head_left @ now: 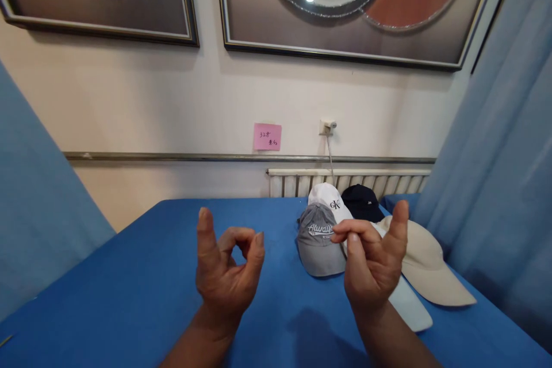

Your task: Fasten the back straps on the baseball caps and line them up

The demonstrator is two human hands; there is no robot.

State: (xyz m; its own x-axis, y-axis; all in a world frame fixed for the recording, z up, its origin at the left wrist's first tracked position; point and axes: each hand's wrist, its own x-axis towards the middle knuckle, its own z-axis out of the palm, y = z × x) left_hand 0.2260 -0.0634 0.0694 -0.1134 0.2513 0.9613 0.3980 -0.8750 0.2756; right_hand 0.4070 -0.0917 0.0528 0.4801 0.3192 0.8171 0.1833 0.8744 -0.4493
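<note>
Both hands are raised over the blue-covered table with palms up, holding nothing. My left hand (230, 267) is closed in a pinch, thumb against a bent finger in an empty ring, one finger pointing up. My right hand (375, 261) pinches the same way, one finger upright. Behind it stands a grey cap (317, 244) with "Always" lettering, partly covered by its fingertips in the view. A white cap (323, 192) with black letters and a dark cap (364, 204) sit farther back. To the right lies a beige cap (425, 250). The pale brim (411, 305) of another cap shows below my right hand.
A blue sheet covers the table (142, 276). Blue curtains hang at the left (38, 201) and right (504, 155). On the wall are framed pictures (345, 40), a pink note (267, 137), a socket with a plug (328, 127), a pipe and a radiator (293, 184).
</note>
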